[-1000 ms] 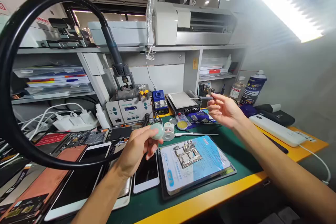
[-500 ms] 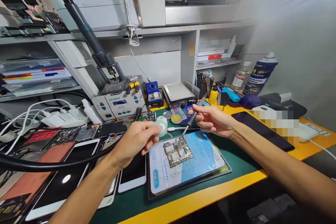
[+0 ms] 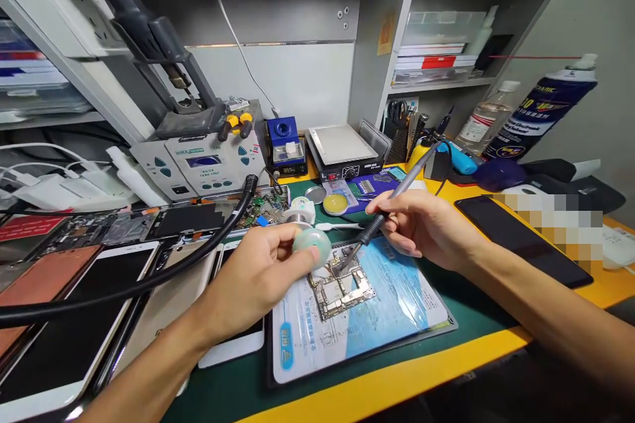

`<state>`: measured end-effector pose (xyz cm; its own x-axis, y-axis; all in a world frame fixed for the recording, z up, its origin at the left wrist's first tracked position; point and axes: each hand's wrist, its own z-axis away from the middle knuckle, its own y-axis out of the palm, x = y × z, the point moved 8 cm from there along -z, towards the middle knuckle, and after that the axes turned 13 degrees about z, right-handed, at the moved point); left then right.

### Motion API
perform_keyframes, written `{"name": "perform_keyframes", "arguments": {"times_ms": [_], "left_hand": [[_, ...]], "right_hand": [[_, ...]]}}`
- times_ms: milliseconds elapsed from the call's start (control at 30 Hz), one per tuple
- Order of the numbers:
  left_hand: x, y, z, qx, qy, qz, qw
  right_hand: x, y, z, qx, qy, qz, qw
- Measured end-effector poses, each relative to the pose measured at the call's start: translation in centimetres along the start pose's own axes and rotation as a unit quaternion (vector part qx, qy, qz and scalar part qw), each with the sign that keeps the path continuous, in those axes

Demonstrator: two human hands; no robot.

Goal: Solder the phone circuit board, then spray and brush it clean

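Note:
My left hand (image 3: 270,261) is closed on a round pale-green reel of desoldering braid (image 3: 311,246), pinched between thumb and fingers just above the board's upper left corner. My right hand (image 3: 414,218) grips a soldering iron (image 3: 373,228) like a pen. Its metal tip slants down onto or just over the upper part of a bare phone circuit board (image 3: 342,297); contact is hard to make out. The board lies flat on a blue-and-white plastic-covered booklet (image 3: 397,324). The reel hides the board's upper left edge.
Phones, including a white-framed one (image 3: 84,317), lie at the left under a thick black hose (image 3: 198,258). Behind are a hot-air station (image 3: 208,162), a blue iron stand (image 3: 286,139), a hot plate (image 3: 342,145) and an open yellow flux tin (image 3: 336,203). A dark phone (image 3: 520,238) lies right.
The view has tilted down and come closer. My left hand has brought the reel in over the board's corner. The iron's tip has moved from the board's top edge further inward.

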<state>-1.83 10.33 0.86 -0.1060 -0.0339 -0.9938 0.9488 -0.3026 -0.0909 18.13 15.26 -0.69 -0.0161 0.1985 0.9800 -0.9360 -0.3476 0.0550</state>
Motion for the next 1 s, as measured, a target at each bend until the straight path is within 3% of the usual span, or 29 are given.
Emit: {"name": "perform_keyframes", "arguments": {"times_ms": [233,600,1000], "left_hand": [[-0.2,0.4,0.0,-0.015,0.013,-0.015,1.000],[0.7,0.4,-0.2,-0.026,-0.011,-0.015,0.999],[-0.3,0.3,-0.1,-0.040,0.033,-0.059,0.997]], "right_hand": [[0.0,0.4,0.3,-0.009,-0.004,0.041,0.999],[0.3,0.4,0.9,-0.016,-0.070,0.118,0.990],[0.6,0.5,1.3,-0.014,-0.079,0.136,0.987]]}}
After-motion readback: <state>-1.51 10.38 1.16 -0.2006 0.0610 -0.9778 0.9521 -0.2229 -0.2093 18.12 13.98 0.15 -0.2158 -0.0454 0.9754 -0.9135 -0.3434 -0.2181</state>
